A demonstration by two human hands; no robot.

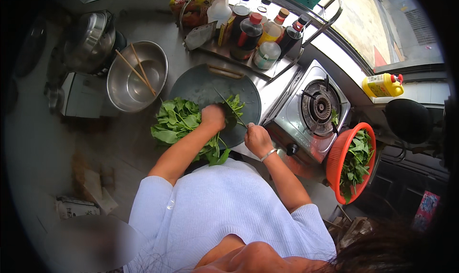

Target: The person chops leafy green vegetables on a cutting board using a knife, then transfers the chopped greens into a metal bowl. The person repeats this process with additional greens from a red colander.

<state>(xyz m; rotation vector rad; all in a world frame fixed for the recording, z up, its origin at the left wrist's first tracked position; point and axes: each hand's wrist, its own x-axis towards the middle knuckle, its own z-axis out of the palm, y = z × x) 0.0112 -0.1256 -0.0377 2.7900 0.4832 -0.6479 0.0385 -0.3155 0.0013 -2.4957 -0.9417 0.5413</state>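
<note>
A round dark green cutting board lies on the counter before me. Leafy greens are heaped over its left and near edge, their leaves hanging toward my body. My left hand is closed on the bunch, pressing it to the board. In my right hand, which wears a bracelet at the wrist, is the handle of a knife. Its blade slants up and left across the board, right beside my left fingers. Cut pieces of greens sit at the blade's far side. My left fingertips are mostly hidden.
Left of the board stands a steel bowl with chopsticks in it. A rack of bottles is behind. On the right are a gas stove, a red basket of greens and a yellow bottle.
</note>
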